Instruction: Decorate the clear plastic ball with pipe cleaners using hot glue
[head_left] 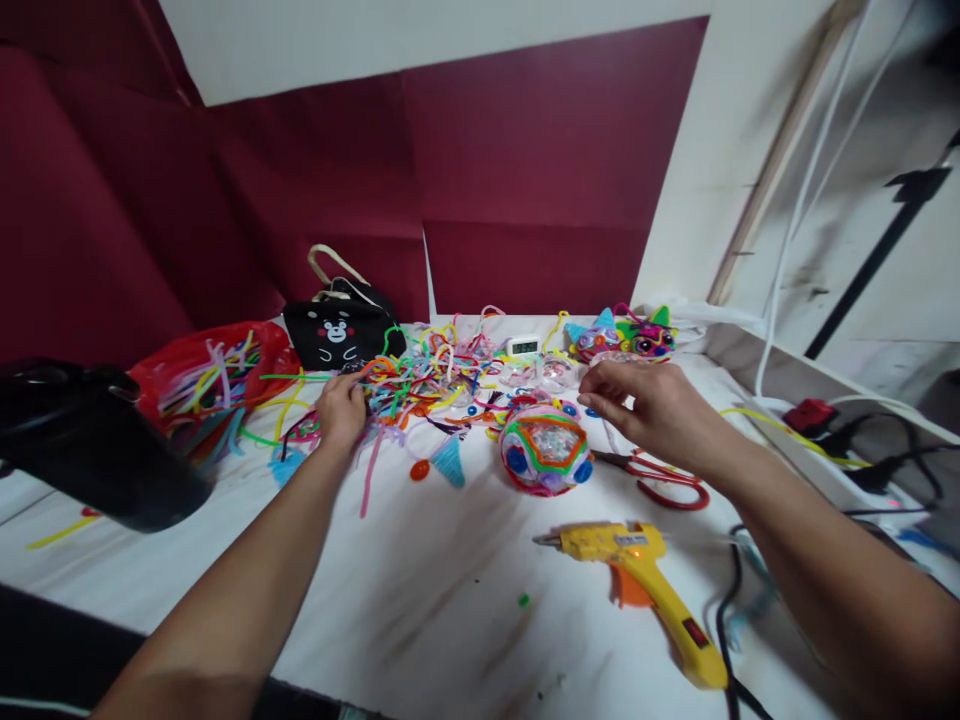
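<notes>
My left hand (343,412) reaches into the left edge of a tangled pile of coloured pipe cleaners (450,365). Its fingers are curled, and the strands partly hide what they grip. Above and right of a round ball wrapped in coloured pipe cleaners (546,450), my right hand (649,405) hovers with thumb and fingers drawn close together. Anything between those fingertips is too small to make out. The ball has blue button-like discs and a shiny, clear-looking patch framed in orange. Red-handled scissors (671,482) lie under the right wrist, beside the ball.
A yellow glue gun (637,565) lies in front, its cord at the right. A black bottle (90,445), a red bag of pipe cleaners (214,375) and a black bear-face bag (337,330) stand left. Behind are a small digital clock (523,347) and two decorated figures (622,335).
</notes>
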